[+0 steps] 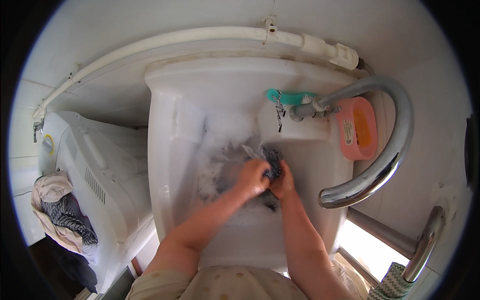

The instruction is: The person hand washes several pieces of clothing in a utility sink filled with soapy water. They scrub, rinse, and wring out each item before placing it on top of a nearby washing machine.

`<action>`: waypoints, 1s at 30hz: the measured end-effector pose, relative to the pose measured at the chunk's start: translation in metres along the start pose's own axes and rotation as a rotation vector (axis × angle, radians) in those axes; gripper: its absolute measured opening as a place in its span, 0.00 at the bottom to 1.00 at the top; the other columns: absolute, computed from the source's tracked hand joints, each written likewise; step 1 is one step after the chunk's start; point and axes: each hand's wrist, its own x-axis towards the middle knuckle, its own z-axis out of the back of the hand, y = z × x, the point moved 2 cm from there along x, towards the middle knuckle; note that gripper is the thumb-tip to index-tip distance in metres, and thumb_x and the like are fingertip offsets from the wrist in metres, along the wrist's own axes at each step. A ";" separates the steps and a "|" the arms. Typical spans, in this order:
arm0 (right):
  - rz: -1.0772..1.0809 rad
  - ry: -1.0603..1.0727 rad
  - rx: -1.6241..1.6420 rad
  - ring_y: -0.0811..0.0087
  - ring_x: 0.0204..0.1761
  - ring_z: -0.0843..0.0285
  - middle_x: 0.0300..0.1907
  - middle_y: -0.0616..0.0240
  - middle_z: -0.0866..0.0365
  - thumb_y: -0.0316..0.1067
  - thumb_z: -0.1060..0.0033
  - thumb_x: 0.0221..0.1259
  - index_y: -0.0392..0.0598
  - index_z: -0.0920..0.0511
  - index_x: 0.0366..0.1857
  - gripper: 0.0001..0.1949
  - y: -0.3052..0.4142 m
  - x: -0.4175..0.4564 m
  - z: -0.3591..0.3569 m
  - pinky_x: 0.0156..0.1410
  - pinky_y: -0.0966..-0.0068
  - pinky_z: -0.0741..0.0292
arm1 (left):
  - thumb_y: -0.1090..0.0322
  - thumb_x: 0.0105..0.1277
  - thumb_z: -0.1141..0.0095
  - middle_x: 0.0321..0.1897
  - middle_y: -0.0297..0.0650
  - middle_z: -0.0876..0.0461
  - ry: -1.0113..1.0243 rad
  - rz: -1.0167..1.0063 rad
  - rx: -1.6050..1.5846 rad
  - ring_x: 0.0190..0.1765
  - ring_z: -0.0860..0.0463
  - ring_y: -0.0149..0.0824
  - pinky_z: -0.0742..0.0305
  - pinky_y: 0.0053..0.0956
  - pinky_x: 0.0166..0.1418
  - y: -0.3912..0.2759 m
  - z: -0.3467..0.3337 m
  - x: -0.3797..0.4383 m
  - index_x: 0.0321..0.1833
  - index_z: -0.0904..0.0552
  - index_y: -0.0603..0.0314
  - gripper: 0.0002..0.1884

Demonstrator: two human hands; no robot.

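My left hand [255,178] is closed on a bunched wet dark cloth [273,161] above soapy water in a deep white sink [161,165]. On the cloth's right side, my right hand [283,180] grips it from below, its fingers partly hidden. A paler piece of fabric [252,152] shows beside the dark part. White suds [228,131] float around both hands, and dark material lies partly hidden in the water.
A curved chrome faucet [403,138] arches over the sink's right side. A teal brush [290,97] with a cord and a pink soap dish [362,148] sit near its base. Left stands a white washing machine [120,180] with clothes [56,187] on it. A metal rail [382,232] runs at right.
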 end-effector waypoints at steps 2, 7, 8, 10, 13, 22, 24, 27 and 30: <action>-0.053 0.194 0.238 0.55 0.46 0.21 0.46 0.58 0.21 0.61 0.54 0.62 0.54 0.26 0.51 0.24 0.005 -0.009 -0.014 0.53 0.58 0.24 | 0.65 0.44 0.38 0.43 0.45 0.22 -0.108 -0.191 -0.111 0.47 0.25 0.50 0.30 0.41 0.51 -0.075 0.005 -0.031 0.45 0.22 0.57 0.21; 0.220 0.201 0.264 0.61 0.55 0.27 0.56 0.57 0.27 0.57 0.59 0.66 0.52 0.31 0.58 0.24 -0.026 -0.024 -0.021 0.60 0.64 0.28 | 0.56 0.48 0.36 0.43 0.44 0.22 -0.140 -0.138 -0.062 0.50 0.26 0.53 0.30 0.44 0.49 -0.084 -0.006 -0.018 0.42 0.22 0.58 0.20; 0.279 0.269 0.282 0.62 0.57 0.28 0.58 0.57 0.29 0.55 0.60 0.67 0.52 0.33 0.59 0.24 -0.031 -0.021 -0.020 0.62 0.65 0.29 | 0.57 0.53 0.41 0.41 0.45 0.22 -0.197 0.102 -0.131 0.49 0.25 0.53 0.31 0.45 0.50 -0.067 0.001 0.000 0.40 0.22 0.60 0.16; 0.174 0.061 0.125 0.65 0.60 0.31 0.57 0.60 0.28 0.54 0.65 0.69 0.49 0.33 0.59 0.24 -0.031 -0.051 -0.064 0.65 0.66 0.32 | 0.61 0.58 0.47 0.37 0.48 0.21 -0.355 0.334 -0.222 0.43 0.24 0.53 0.30 0.43 0.46 -0.016 0.011 0.020 0.34 0.20 0.61 0.11; 0.115 -0.035 0.064 0.65 0.60 0.31 0.57 0.63 0.27 0.49 0.68 0.71 0.49 0.32 0.59 0.22 -0.018 -0.070 -0.081 0.64 0.67 0.32 | 0.64 0.59 0.47 0.33 0.48 0.21 -0.482 0.096 -0.239 0.41 0.23 0.53 0.29 0.42 0.46 -0.045 0.021 0.002 0.31 0.20 0.62 0.09; 0.183 -0.022 -0.177 0.66 0.57 0.29 0.56 0.64 0.28 0.44 0.54 0.67 0.45 0.36 0.62 0.23 0.006 -0.082 -0.080 0.61 0.63 0.30 | 0.61 0.62 0.47 0.47 0.44 0.22 -0.380 0.293 0.414 0.52 0.25 0.48 0.29 0.48 0.49 0.028 0.069 0.013 0.49 0.23 0.55 0.13; 0.263 -0.096 -0.402 0.60 0.54 0.25 0.53 0.56 0.24 0.40 0.46 0.61 0.45 0.39 0.63 0.27 0.020 -0.072 -0.059 0.59 0.63 0.28 | 0.60 0.62 0.45 0.54 0.43 0.25 -0.448 0.241 0.586 0.59 0.29 0.48 0.33 0.53 0.53 0.043 0.085 0.006 0.52 0.24 0.54 0.16; 0.308 -0.295 -1.668 0.53 0.49 0.24 0.47 0.48 0.22 0.38 0.44 0.58 0.49 0.33 0.60 0.24 0.002 -0.028 0.000 0.54 0.62 0.27 | 0.58 0.60 0.43 0.60 0.43 0.29 -0.221 0.165 0.579 0.63 0.33 0.49 0.36 0.56 0.58 0.054 0.062 -0.009 0.56 0.25 0.54 0.21; 0.311 -0.236 -2.024 0.50 0.46 0.23 0.43 0.49 0.20 0.38 0.43 0.57 0.51 0.24 0.51 0.17 -0.007 -0.028 0.003 0.51 0.59 0.27 | 0.59 0.57 0.39 0.61 0.46 0.30 0.101 0.133 0.513 0.63 0.32 0.49 0.35 0.49 0.61 0.060 0.021 -0.039 0.59 0.27 0.54 0.26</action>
